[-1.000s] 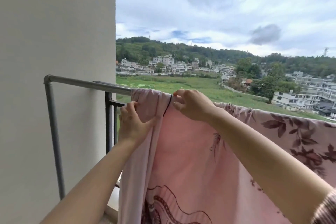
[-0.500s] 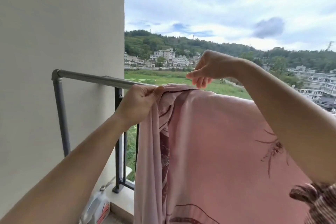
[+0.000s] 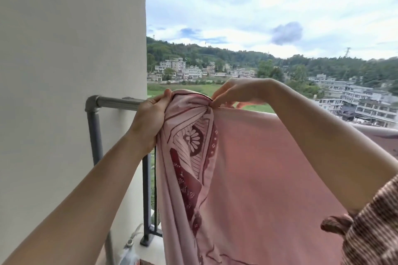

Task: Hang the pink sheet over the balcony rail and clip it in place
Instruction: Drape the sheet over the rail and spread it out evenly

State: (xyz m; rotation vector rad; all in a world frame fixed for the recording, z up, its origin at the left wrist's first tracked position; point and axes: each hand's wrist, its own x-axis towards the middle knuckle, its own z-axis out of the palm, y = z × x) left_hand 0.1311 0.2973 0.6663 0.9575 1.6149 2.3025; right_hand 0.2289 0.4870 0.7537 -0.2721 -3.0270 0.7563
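The pink sheet (image 3: 258, 168) with dark red patterns hangs over the grey balcony rail (image 3: 116, 101) and drapes down toward me. My left hand (image 3: 150, 118) grips the sheet's bunched left edge at rail height. My right hand (image 3: 232, 92) pinches the top fold of the sheet just to the right of it, fingers pointing down. The fabric is gathered between the two hands. Most of the rail under the sheet is hidden. No clip is visible.
A plain white wall (image 3: 64, 71) stands close on the left, where the rail bends down into a post (image 3: 94, 135). Dark railing bars (image 3: 147, 196) run below. A white plastic bottle (image 3: 129, 251) sits on the floor by the ledge. Open drop lies beyond the rail.
My right hand has come down from above the rail and now pinches the sheet's top fold. My left hand keeps hold of the left edge, which is more bunched than before.
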